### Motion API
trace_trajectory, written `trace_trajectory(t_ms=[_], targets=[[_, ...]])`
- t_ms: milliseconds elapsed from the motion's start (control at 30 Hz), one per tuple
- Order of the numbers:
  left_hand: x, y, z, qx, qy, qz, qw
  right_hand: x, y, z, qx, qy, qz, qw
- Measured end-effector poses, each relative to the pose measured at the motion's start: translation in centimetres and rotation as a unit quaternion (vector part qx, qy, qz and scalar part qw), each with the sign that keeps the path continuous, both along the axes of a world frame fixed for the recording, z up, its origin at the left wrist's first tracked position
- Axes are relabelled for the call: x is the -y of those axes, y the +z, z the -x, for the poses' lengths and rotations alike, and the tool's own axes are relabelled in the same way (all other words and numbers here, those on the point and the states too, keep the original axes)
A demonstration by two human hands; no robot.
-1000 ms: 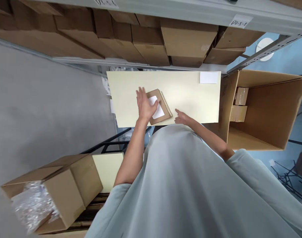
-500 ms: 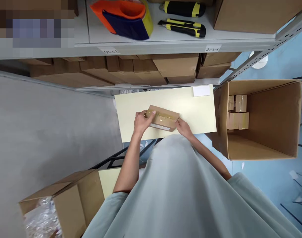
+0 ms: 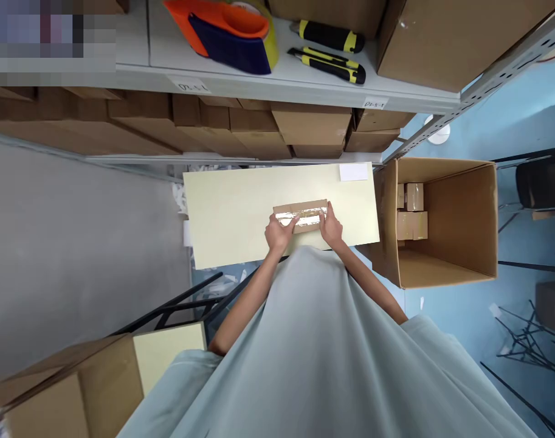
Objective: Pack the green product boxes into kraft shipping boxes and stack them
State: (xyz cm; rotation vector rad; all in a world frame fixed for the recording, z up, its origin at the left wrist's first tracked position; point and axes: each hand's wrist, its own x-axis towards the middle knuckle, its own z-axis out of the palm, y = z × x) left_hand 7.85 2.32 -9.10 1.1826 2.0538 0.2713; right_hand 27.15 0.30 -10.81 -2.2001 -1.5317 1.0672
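Observation:
A small cardboard box (image 3: pixel 310 226) with shiny clear tape along its top is held between both hands over the pale yellow board (image 3: pixel 231 213). My left hand (image 3: pixel 279 233) grips its left end, thumb pressed on the taped face. At the right end my right hand (image 3: pixel 330 227) grips it, with the thumb on the tape and a finger along the edge. The fingers beneath the box are hidden. Near the board's far right corner lies a white paper slip (image 3: pixel 354 172).
Right of the board stands a large open carton (image 3: pixel 464 225) with several small taped boxes (image 3: pixel 413 225) inside. A shelf (image 3: pixel 259 85) ahead carries an orange and blue tape dispenser (image 3: pixel 227 36), two utility knives (image 3: pixel 329 52) and cartons. Another open carton (image 3: pixel 108 371) sits lower left.
The small box has turned level and its taped face now points up at me. My right hand has shifted its hold onto the right end. The view has swung slightly right.

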Motion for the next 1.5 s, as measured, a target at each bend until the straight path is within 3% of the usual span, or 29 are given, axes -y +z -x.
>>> trace_trajectory(t_ms=[267,433,567,733,867,1000,1300,1400,1500], targets=[[-0.2,-0.2,4.5,0.104,-0.042,-0.027,0.993,0.3,2.0,-1.9,-0.053,-0.065,-0.088,0.993],[0.8,0.6,5.7,0.122,-0.075,-0.060,0.988,1.4,4.6,-1.8,-0.044,-0.069,-0.083,0.993],[1.4,0.6,5.8,0.193,-0.083,-0.113,0.971,2.7,5.8,-1.9,-0.060,-0.127,-0.114,0.984],[2.6,-1.0,5.0,0.272,-0.083,-0.034,0.958,5.1,4.6,-1.8,-0.076,-0.213,-0.058,0.972],[4.0,-2.6,4.8,0.294,-0.095,-0.003,0.951,7.8,3.2,-1.0,-0.102,-0.223,-0.034,0.969],[4.2,-3.2,5.0,0.307,-0.107,0.010,0.945,9.1,2.4,-0.8,-0.128,-0.227,-0.042,0.965],[1.5,-2.0,3.6,0.302,-0.137,-0.011,0.943,5.5,1.2,-3.4,-0.166,-0.204,-0.056,0.963],[0.7,-1.9,2.5,0.285,-0.118,-0.017,0.951,4.4,1.2,-5.0,-0.177,-0.182,-0.051,0.966],[0.2,-1.5,1.3,0.208,-0.071,-0.023,0.975,3.4,1.3,-7.3,-0.188,-0.152,-0.042,0.969]])
